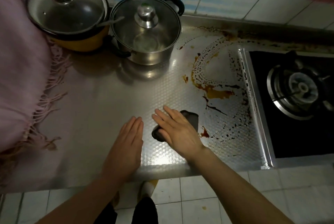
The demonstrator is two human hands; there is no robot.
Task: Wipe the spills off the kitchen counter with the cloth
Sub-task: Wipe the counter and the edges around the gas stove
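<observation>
A dark brown cloth [190,118] lies folded on the foil-covered counter [108,108] near its front edge. My right hand [178,130] rests flat on top of the cloth with straight fingers pointing up-left. To its left, my left hand [126,144] lies flat on the bare counter, fingers together, not touching the cloth. Brown and dark sauce spills [215,92] spread in a ring and streaks right of the cloth, up to the stove edge. A small spot [204,133] sits just right of my right hand.
Two lidded pots stand at the back: a steel one [146,30] and a yellow one [66,10] with a spoon handle sticking out. A gas stove [298,97] fills the right side. A pink fringed fabric [21,79] covers the left. Grime lines the back wall edge [235,34].
</observation>
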